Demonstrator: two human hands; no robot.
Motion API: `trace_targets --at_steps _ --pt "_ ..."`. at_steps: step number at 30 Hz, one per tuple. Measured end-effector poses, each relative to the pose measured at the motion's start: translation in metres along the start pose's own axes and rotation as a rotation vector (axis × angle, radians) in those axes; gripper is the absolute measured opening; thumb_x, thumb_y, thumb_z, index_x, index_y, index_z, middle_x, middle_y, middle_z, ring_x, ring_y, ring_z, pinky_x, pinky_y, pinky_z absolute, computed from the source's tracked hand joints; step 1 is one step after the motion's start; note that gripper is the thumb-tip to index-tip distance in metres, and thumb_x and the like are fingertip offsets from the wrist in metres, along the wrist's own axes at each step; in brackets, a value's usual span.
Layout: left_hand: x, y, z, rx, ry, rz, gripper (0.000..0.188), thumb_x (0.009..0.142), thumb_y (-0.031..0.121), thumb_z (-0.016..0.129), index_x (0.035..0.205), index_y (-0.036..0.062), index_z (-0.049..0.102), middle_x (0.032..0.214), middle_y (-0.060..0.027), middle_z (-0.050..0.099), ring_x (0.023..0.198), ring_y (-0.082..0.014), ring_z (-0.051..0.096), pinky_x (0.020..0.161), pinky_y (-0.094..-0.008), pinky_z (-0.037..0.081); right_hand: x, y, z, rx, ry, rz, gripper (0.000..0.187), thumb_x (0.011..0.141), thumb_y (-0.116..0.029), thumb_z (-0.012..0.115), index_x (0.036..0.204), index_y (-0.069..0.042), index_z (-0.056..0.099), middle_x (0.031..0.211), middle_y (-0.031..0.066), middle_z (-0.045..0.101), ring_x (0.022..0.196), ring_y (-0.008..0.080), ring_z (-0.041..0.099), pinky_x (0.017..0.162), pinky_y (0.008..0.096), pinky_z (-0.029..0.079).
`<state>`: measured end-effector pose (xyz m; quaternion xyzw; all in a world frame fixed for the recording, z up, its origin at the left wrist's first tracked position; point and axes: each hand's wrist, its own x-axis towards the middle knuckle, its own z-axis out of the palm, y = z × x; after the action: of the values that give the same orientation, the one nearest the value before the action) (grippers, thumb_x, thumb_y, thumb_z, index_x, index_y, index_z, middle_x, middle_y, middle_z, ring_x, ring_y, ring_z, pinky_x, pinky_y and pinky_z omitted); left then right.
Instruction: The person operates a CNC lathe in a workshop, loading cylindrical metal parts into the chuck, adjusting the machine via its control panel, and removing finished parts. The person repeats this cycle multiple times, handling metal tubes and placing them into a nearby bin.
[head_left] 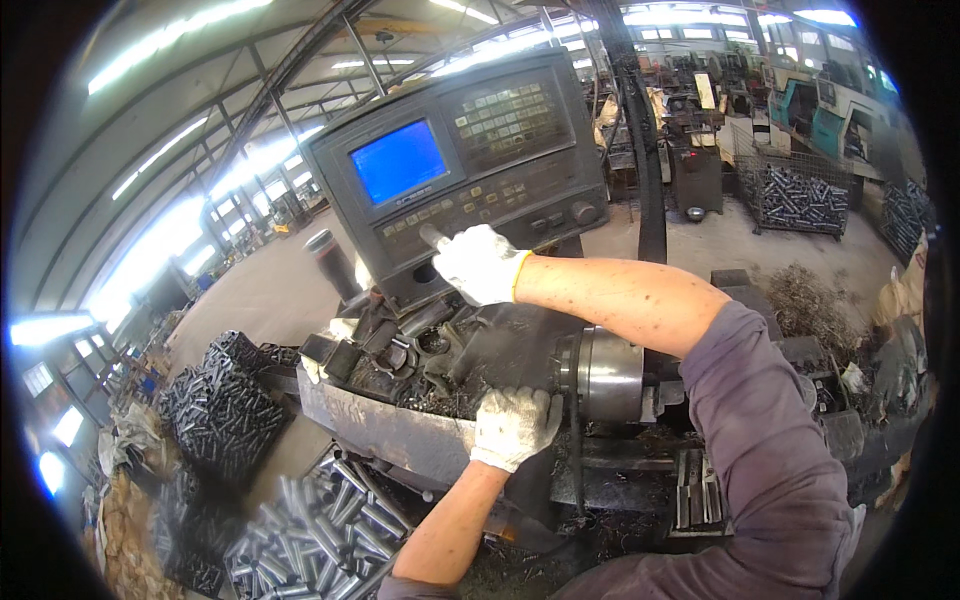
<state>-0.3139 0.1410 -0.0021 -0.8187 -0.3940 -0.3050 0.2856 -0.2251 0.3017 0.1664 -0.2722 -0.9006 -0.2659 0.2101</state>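
My right hand [482, 266], in a white glove with a yellow cuff, is raised in front of the lower edge of a dark machine control panel [500, 205]. Its fingers are closed round a short grey metal tube [433, 237], whose end sticks out at the upper left. Lower down, my left hand [516, 428], in a soiled white glove, is at the grimy machine bed [400, 425]. The left fingers are curled, and anything inside them is hidden. Just right of it sits a shiny round chuck [611, 375] on the lathe.
Shiny cut tubes [310, 535] fill a bin at the lower left; darker tubes [220, 415] are heaped behind it. A blue screen [398, 162] glows on the panel. Metal shavings [805, 305] and a wire cage of parts [800, 195] are at the right, beyond a dark post [640, 130].
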Motion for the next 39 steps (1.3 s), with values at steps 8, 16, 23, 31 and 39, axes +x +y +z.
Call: trace_targets --at_steps 8,16,23,31,39 --pt "0.0 0.0 0.0 0.01 -0.045 -0.015 0.028 0.084 0.031 0.081 0.067 0.0164 0.063 0.062 -0.0062 0.061 0.056 -0.0292 0.062 0.056 -0.0453 0.049 0.025 -0.015 0.002 0.074 0.032 -0.016 0.014 0.087 -0.015 0.066 0.091 -0.003 0.072 0.119 0.0304 0.072 0.08 0.0374 0.077 0.066 0.0496 0.059" --pt "0.0 0.0 0.001 -0.007 -0.055 -0.014 0.028 0.085 0.031 0.08 0.067 0.0163 0.064 0.062 -0.0064 0.061 0.057 -0.029 0.064 0.057 -0.045 0.05 0.003 0.02 -0.009 0.044 0.152 0.098 0.016 0.086 -0.014 0.064 0.096 -0.003 0.07 0.128 0.0297 0.068 0.081 0.0387 0.077 0.068 0.0502 0.06" --pt "0.001 0.001 -0.001 -0.014 -0.063 -0.022 0.027 0.084 0.029 0.081 0.067 0.0164 0.064 0.062 -0.0064 0.061 0.059 -0.029 0.065 0.058 -0.0456 0.049 0.011 0.075 -0.039 -0.088 0.341 0.326 0.018 0.081 -0.016 0.07 0.093 -0.003 0.069 0.12 0.0264 0.071 0.078 0.0367 0.077 0.064 0.0483 0.062" --pt "0.001 0.001 -0.001 0.0 -0.051 -0.02 0.029 0.084 0.029 0.081 0.066 0.0167 0.062 0.061 -0.0061 0.061 0.059 -0.029 0.065 0.057 -0.0449 0.049 0.035 0.114 -0.041 -0.153 0.318 0.341 0.017 0.085 -0.018 0.068 0.095 -0.006 0.076 0.093 0.021 0.076 0.083 0.0391 0.077 0.071 0.0483 0.061" --pt "0.0 0.001 0.001 0.008 -0.037 -0.016 0.03 0.085 0.029 0.08 0.066 0.0167 0.061 0.062 -0.0061 0.061 0.056 -0.0295 0.063 0.057 -0.0452 0.05 0.035 0.102 -0.043 -0.199 0.297 0.347 0.017 0.086 -0.017 0.067 0.087 -0.004 0.078 0.087 0.0215 0.077 0.077 0.0359 0.077 0.069 0.0472 0.061"
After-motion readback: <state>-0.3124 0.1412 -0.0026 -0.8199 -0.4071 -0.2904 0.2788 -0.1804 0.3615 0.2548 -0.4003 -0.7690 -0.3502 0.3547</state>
